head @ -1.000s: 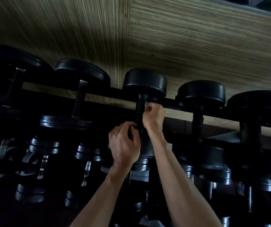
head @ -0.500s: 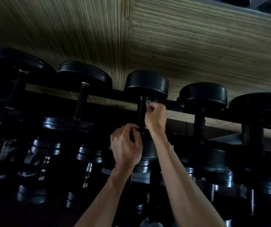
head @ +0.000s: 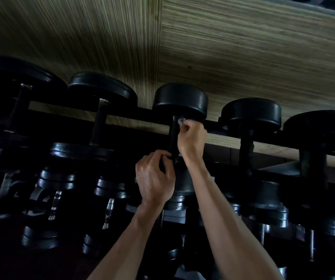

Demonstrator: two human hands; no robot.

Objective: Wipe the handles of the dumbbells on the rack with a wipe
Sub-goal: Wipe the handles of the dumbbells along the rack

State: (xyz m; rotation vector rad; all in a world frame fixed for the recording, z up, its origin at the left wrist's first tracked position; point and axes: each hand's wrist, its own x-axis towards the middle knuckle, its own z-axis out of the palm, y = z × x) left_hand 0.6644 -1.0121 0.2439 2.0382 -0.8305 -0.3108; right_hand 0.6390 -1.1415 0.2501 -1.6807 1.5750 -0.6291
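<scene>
Dumbbell handle (head: 174, 136): rigid, heavy; we steady it low, left hand (head: 154, 178) curled round. Wipe (head: 180, 121), soft, at twelve o'clock, pinched by right hand (head: 192, 138).

Five dumbbells (head: 180, 102) are ranged side by side on the rack's top rail (head: 142, 115), with further rows (head: 110, 187) set below.
</scene>
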